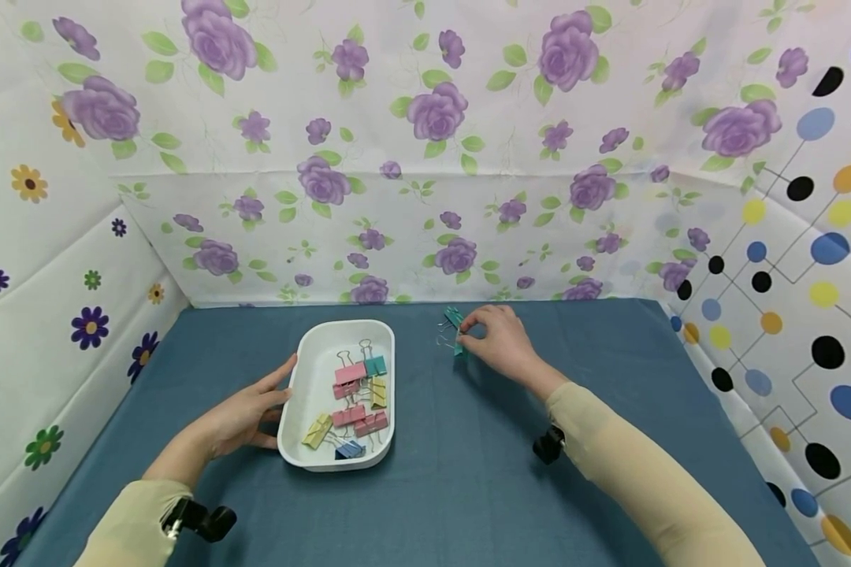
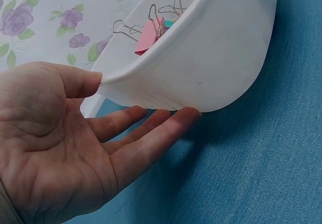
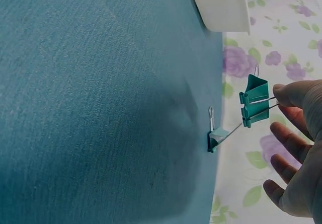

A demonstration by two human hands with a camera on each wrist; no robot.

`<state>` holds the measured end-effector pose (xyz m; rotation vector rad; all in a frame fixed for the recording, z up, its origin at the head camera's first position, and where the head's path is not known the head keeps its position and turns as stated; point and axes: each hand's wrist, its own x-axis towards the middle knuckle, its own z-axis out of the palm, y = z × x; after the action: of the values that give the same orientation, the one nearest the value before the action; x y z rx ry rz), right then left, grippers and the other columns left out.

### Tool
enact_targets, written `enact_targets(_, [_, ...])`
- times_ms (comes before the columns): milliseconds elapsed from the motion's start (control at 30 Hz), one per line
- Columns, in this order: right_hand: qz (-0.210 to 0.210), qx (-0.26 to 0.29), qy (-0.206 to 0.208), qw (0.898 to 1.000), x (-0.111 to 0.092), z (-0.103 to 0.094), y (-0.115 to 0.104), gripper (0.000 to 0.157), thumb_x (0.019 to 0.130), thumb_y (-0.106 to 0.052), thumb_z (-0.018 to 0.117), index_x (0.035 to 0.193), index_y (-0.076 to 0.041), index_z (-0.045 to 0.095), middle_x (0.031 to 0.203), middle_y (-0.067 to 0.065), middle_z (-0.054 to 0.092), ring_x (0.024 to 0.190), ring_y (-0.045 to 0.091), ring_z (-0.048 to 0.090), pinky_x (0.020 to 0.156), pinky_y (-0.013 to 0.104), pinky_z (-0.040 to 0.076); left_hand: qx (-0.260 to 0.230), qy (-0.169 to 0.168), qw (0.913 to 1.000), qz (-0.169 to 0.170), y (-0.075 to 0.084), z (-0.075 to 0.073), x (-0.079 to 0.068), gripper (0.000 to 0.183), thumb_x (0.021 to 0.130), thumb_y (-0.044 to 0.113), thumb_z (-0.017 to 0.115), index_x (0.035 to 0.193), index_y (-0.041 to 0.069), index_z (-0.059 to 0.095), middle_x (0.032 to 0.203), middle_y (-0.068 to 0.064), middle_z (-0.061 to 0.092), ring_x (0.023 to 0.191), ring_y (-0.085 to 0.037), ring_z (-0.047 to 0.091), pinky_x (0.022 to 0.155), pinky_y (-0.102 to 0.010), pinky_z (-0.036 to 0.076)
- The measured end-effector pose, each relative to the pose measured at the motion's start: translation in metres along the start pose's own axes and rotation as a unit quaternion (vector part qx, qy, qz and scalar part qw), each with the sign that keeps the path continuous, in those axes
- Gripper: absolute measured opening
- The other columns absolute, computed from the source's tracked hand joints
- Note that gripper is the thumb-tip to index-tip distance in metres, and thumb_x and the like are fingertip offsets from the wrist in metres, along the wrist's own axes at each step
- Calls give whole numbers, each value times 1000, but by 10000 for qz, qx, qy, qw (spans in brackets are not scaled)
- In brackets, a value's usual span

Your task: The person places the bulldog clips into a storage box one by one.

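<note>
The left hand (image 1: 237, 417) is at the left side of a white tray (image 1: 292, 421), its fingertips touching the rim and lower wall. Inside the tray lie several binder clips: pink ones (image 1: 350, 373), yellow ones (image 1: 317, 431), a teal one (image 1: 375, 366) and a blue one (image 1: 351, 450). Near the table's back edge, the right hand (image 1: 499, 340) pinches a green binder clip (image 3: 255, 100) by its wire handle, between thumb and forefinger, other fingers spread. A second green binder clip (image 3: 217, 136) lies on the cloth just below it, one wire handle reaching toward the held clip.
A blue-grey cloth (image 1: 454, 480) covers the table. Behind it hangs a flowered curtain (image 1: 397, 228), with patterned sheets at the left (image 1: 64, 331) and right (image 1: 787, 315). Each wrist carries a black camera mount.
</note>
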<state>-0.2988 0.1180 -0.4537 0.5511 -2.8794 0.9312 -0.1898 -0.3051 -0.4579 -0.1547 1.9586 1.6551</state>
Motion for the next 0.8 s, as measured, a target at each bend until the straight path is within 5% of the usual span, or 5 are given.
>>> enact_targets(267, [43,133,0,9999,-3,-6,0,10,97,-34,74,101,-25,72,130,3,62,139,36,38,111,62,29,11,-53,9999,90,-2,-1,-1,67,113,33,42,162,48,-1,169,-18,-4,145,-54,26,85,-56,56])
enact_targets(800, [-140,280,176,9994,-10,-12,-6,11,96,-30,76,103,-23,72,123,1,64,136,34,41,110,59,32,54,-143,9994,322,-6,-6,-1,67,113,30,44,163,48,4,166,-23,10,131,-44,51,84,-56,57])
